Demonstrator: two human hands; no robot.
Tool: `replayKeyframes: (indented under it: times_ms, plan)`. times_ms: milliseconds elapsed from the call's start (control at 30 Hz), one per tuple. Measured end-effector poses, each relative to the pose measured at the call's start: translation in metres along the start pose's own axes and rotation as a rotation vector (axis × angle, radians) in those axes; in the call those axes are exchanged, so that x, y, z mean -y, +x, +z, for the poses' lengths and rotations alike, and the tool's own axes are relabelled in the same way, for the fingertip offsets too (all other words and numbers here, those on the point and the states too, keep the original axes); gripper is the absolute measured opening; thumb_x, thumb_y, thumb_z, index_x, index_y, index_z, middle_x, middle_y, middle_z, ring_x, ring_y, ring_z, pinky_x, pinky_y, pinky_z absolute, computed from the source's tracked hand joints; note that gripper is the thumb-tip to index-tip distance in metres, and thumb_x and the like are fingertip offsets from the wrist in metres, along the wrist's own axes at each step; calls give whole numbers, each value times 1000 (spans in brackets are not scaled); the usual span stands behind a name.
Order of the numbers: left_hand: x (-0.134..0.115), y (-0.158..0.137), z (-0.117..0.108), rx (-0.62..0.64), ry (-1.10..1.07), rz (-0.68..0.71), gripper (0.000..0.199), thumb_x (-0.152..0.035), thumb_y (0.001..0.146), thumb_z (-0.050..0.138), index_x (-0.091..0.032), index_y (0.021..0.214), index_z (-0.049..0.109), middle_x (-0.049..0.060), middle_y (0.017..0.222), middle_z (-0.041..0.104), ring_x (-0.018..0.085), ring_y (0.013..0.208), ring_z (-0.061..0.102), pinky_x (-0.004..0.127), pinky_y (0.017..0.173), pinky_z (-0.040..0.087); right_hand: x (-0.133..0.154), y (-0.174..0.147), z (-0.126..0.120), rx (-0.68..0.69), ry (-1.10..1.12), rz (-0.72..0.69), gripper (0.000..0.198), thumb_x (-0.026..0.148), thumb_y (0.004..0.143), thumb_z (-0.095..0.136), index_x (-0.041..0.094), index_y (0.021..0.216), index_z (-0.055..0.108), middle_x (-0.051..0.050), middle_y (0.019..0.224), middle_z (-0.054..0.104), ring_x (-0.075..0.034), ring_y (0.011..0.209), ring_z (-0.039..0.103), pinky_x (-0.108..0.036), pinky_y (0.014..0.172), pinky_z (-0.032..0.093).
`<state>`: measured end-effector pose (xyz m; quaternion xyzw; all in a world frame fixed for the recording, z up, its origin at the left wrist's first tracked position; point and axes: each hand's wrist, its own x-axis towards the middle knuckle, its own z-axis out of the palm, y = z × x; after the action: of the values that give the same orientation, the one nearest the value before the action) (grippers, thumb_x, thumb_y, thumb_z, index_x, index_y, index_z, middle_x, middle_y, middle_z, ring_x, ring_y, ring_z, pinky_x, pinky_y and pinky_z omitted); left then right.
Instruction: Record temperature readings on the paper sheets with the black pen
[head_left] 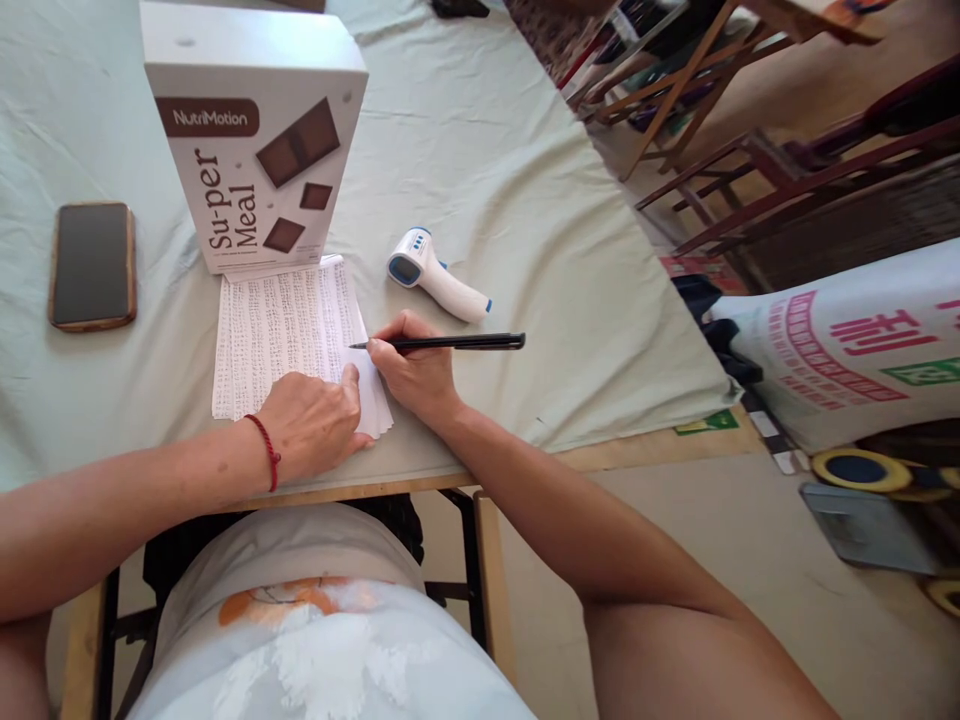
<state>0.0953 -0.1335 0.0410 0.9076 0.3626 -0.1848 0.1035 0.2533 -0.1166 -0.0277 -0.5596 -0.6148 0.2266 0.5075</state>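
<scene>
A black pen (pixel 480 342) is pinched in my right hand (pixel 418 375), its tip on the right part of a stack of white paper sheets (pixel 274 340). Rows of small handwritten marks cover most of the top sheet; a blank strip shows at its right side. My left hand (pixel 313 420), with a red cord bracelet at the wrist, lies on the lower part of the sheets, fingers partly spread and holding nothing. Just above my right hand is a white and blue infrared thermometer (pixel 442 283). A white NutriMotion box (pixel 240 130) stands upright at the top edge of the paper.
On the left of the cloth-covered table (pixel 480 150) lies a phone (pixel 93 265) in a brown case. Beyond the table's right edge are a printed white sack (pixel 847 345), wooden folding furniture (pixel 675 110) and a roll of yellow tape (pixel 862 470).
</scene>
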Motion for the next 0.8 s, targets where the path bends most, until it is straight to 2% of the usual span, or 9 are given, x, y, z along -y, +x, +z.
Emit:
replayKeyframes:
  times_ms: [367, 800]
  plan:
    - [1, 0, 0, -22, -4, -20, 87, -59, 97, 50, 8, 150, 30, 22, 89, 72, 33, 82, 71, 36, 60, 44, 1, 0, -2, 82, -29, 47, 11, 29, 75, 52, 23, 66, 50, 3, 62, 50, -14, 61, 48, -30, 63, 46]
    - [2, 2, 1, -29, 25, -15, 86, -61, 97, 48, 6, 149, 33, 21, 89, 72, 33, 82, 71, 35, 59, 41, 1, 1, -1, 86, -5, 42, 11, 29, 74, 53, 23, 65, 51, 3, 60, 52, -14, 60, 46, -29, 61, 45]
